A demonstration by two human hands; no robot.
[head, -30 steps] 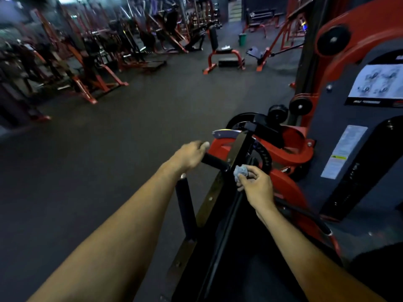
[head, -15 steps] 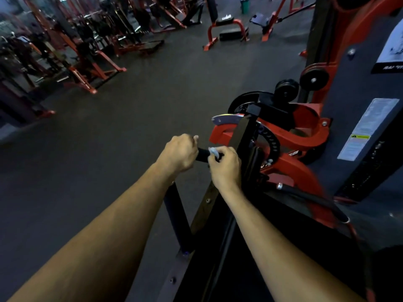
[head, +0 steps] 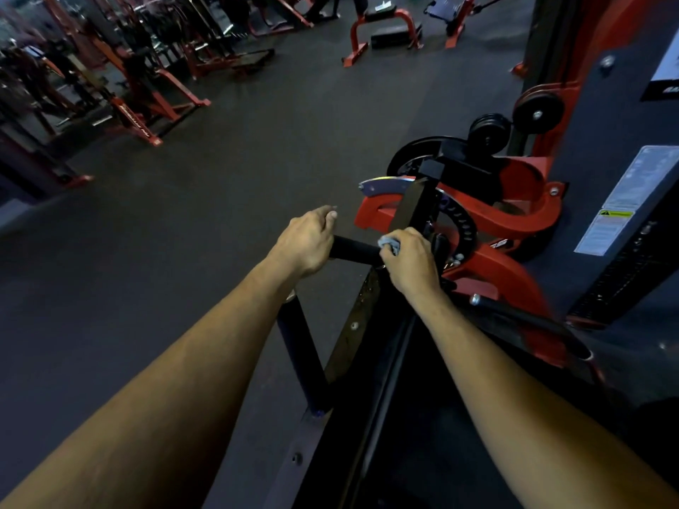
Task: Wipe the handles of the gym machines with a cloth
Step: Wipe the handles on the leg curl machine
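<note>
A short black handle (head: 353, 248) sticks out sideways from the black arm of a red and black gym machine (head: 488, 218). My left hand (head: 306, 241) grips the handle's outer end, fingers curled over it. My right hand (head: 410, 261) holds a small blue-grey cloth (head: 390, 244) bunched against the handle's inner end, beside the arm. Only a corner of the cloth shows above my fingers. A second black handle (head: 303, 356) runs down below my left wrist.
A dark rubber floor (head: 227, 185) stretches to the left and ahead. Red-framed machines (head: 147, 97) line the far left, and a red bench frame (head: 382, 31) stands at the back. A tall dark weight-stack tower (head: 624, 185) with labels rises on the right.
My right hand moved from the machine's arm to the handle with the cloth, then slid a little toward the arm. My left hand stayed on the handle's outer end. The view tilted downward.
</note>
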